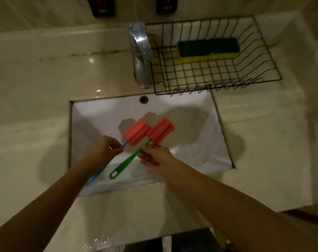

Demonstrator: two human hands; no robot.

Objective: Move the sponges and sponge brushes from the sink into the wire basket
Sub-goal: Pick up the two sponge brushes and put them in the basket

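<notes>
Over the white sink point(200, 142) I hold two sponge brushes with pink foam heads. My left hand point(103, 149) grips the blue-handled brush point(136, 131) just below its head; the blue handle runs under my wrist. My right hand point(154, 155) pinches the green-handled brush point(161, 130) near its head, and the green handle points down-left. Both heads sit side by side above the basin. The black wire basket point(205, 82) stands on the counter at the back right, with two yellow-and-green sponges point(207, 50) lying in it next to each other.
A chrome faucet point(140, 55) rises between the sink and the basket's left edge. The sink's overflow hole point(143, 99) is at the back wall. Beige counter surrounds the sink; two dark wall fixtures point(103, 6) hang above.
</notes>
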